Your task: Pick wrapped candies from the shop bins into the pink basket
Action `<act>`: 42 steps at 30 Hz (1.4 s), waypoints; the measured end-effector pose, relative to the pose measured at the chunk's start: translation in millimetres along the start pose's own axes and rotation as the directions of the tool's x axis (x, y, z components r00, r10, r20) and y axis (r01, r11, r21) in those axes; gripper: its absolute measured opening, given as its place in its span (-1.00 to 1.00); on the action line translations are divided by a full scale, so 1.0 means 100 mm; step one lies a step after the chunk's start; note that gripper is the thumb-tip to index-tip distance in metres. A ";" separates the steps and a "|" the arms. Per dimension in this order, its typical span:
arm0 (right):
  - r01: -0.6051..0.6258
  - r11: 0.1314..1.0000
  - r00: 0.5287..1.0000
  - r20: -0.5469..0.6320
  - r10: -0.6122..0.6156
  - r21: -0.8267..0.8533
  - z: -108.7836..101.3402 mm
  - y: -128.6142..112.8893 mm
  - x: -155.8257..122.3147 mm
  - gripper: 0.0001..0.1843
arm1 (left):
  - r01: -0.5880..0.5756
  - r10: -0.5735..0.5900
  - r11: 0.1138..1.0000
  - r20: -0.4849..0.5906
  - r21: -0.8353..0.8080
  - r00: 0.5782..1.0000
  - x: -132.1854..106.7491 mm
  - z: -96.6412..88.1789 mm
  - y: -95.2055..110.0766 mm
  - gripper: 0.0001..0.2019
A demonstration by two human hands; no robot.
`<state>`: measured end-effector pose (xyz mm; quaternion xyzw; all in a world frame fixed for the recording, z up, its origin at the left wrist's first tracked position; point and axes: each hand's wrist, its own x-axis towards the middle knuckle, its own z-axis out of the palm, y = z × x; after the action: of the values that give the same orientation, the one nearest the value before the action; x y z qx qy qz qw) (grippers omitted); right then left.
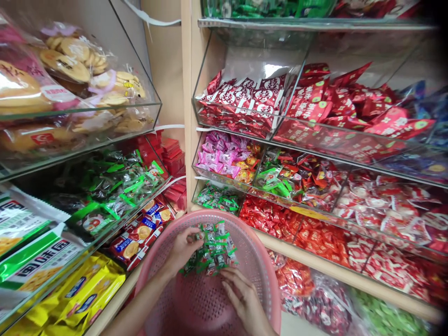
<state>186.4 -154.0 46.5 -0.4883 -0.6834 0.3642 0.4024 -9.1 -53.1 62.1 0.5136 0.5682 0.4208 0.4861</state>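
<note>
A pink plastic basket [154, 305] with a perforated wall and floor stands in front of me. At its far side lies a pile of small candies [217, 249] in green and clear wrappers. My left hand [180, 252] reaches over the pile's left edge, its thumb and fingers closed in a pinch on a green-wrapped candy, which the fingers partly hide. On the near right side of the pile is my right hand [243, 296]. Its fingers are extended and apart from the thumb, with the fingertips at the edge of the candies and nothing visibly held.
Behind the basket, a clear bin [217, 198] holds similar green candies. Red-wrapped sweets [266, 217] fill the bins to its right. Glass-fronted shelves rise on both sides, with yellow packets [80, 294] at lower left. A wooden ledge [308, 261] runs close along the basket's right.
</note>
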 end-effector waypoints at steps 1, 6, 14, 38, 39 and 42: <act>0.005 1.000 1.000 -0.008 -0.005 -0.011 0.00 0.01 -0.01 -0.69 | -0.084 0.085 0.996 -0.020 0.044 0.996 0.14 0.06 -0.03 -0.67; 0.047 0.998 0.998 -0.048 -0.050 -0.047 -0.03 0.06 -0.04 -0.69 | -0.331 0.336 0.906 0.028 0.265 0.941 0.59 0.37 -0.17 -0.70; 0.100 0.990 0.994 -0.040 -0.104 -0.095 -0.03 0.14 -0.01 -0.74 | -0.447 0.531 0.443 0.174 0.777 0.829 0.61 0.46 -0.24 -0.81; 0.105 0.282 0.992 0.120 0.037 -0.954 -0.26 0.12 2.31 -0.72 | -0.291 0.533 0.700 -0.205 0.652 0.821 -0.11 -0.56 -0.61 -0.73; 0.087 0.272 0.992 0.108 0.065 -0.958 -0.24 0.17 2.37 -0.72 | -0.285 0.526 0.704 -0.209 0.650 0.824 -0.14 -0.56 -0.62 -0.74; 0.061 0.263 0.990 0.092 0.107 -0.963 -0.23 0.31 2.47 -0.73 | -0.276 0.515 0.709 -0.209 0.649 0.831 -0.20 -0.56 -0.66 -0.74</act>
<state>169.4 93.5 76.5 -0.6153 -0.7829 -0.0868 -0.0302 -75.5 -80.0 9.2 0.6602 0.6262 0.4072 0.0785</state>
